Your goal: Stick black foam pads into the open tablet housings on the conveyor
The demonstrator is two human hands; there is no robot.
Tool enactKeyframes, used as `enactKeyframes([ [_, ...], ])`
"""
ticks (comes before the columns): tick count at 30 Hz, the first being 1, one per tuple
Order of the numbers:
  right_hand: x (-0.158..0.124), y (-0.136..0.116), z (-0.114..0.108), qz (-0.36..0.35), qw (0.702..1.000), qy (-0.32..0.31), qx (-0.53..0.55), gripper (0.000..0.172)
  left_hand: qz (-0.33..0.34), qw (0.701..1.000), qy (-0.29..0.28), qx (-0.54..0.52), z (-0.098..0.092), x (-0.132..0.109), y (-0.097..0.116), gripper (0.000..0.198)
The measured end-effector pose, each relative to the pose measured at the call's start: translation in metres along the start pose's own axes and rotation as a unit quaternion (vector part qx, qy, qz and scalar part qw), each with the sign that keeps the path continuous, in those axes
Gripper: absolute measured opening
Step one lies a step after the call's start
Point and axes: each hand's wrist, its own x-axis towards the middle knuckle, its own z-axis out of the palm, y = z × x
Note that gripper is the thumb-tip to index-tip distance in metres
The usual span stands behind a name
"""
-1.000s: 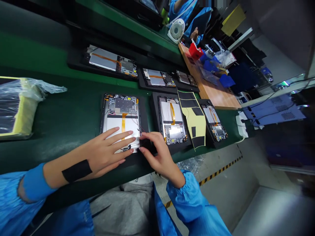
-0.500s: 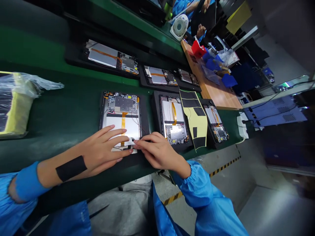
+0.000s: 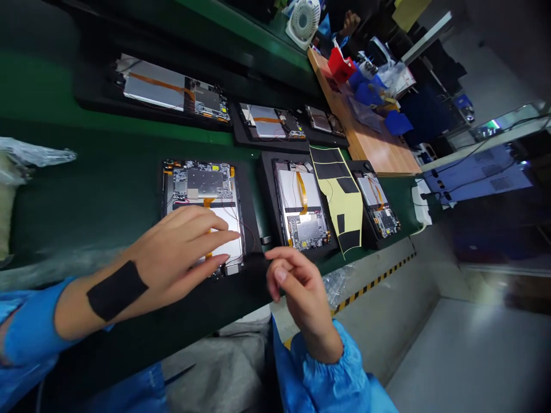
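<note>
An opened tablet-like device [image 3: 206,183] with a circuit board, silver battery and orange ribbon lies on a black foam pad in front of me. Over its lower left part is my left hand [image 3: 185,246], fingers apart, holding nothing; a black patch [image 3: 117,291] is stuck near its wrist. My right hand [image 3: 299,287] hovers off the device's lower right corner, fingers curled but apart, with nothing seen in it. To the right lies a second opened device [image 3: 303,209], and beside that a yellow sheet [image 3: 346,209] bearing black pieces.
Further opened devices lie at the back [image 3: 159,89], [image 3: 271,123] and right [image 3: 379,203]. A white fan [image 3: 304,22], a wooden board [image 3: 379,146] with a red box [image 3: 341,64], and plastic wrap at the far left stand around the green table [image 3: 107,189]. Another person's hand shows at the top.
My right hand has left the device's lower edge and moved right and down, its fingers loosening. My left hand has lifted slightly. The whole view has shifted a little.
</note>
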Motion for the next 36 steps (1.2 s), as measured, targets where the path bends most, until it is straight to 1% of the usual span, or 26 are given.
enactKeyframes([
  [1,-0.001,0.004,0.005,0.048,0.997,-0.016,0.065,0.022,0.006,1.000,-0.006,0.012,0.001,-0.001,0.002,0.022],
  [3,-0.002,0.011,0.012,0.124,0.976,-0.044,0.176,0.024,0.034,0.999,-0.028,0.029,0.002,-0.006,0.006,0.026],
  [5,-0.001,0.014,0.018,0.170,0.951,-0.058,0.250,0.026,0.057,0.997,-0.045,0.033,0.002,-0.013,0.008,0.027],
  [7,-0.001,0.015,0.020,0.190,0.935,-0.064,0.293,0.028,0.068,0.996,-0.056,0.032,0.001,-0.020,0.007,0.027],
  [11,-0.002,0.015,0.022,0.187,0.917,-0.075,0.345,0.028,0.092,0.992,-0.071,0.055,0.001,-0.025,0.000,0.027],
  [14,-0.003,0.018,0.022,0.189,0.909,-0.085,0.362,0.030,0.092,0.991,-0.075,0.062,0.002,-0.026,-0.004,0.025],
  [17,-0.003,0.022,0.021,0.198,0.906,-0.089,0.363,0.033,0.087,0.992,-0.078,0.054,0.003,-0.028,-0.006,0.028],
  [22,-0.003,0.027,0.018,0.218,0.900,-0.102,0.362,0.035,0.079,0.993,-0.078,0.052,0.004,-0.034,-0.003,0.026],
  [25,-0.005,0.030,0.017,0.217,0.902,-0.092,0.361,0.037,0.081,0.991,-0.080,0.066,0.006,-0.038,-0.002,0.027],
  [28,-0.008,0.030,0.017,0.220,0.906,-0.069,0.356,0.037,0.107,0.988,-0.085,0.078,0.010,-0.044,-0.004,0.028],
  [31,-0.011,0.030,0.018,0.221,0.908,-0.059,0.351,0.038,0.137,0.982,-0.102,0.077,0.013,-0.048,-0.010,0.029],
  [36,-0.017,0.032,0.020,0.215,0.913,-0.040,0.344,0.043,0.167,0.977,-0.108,0.074,0.010,-0.043,-0.017,0.033],
])
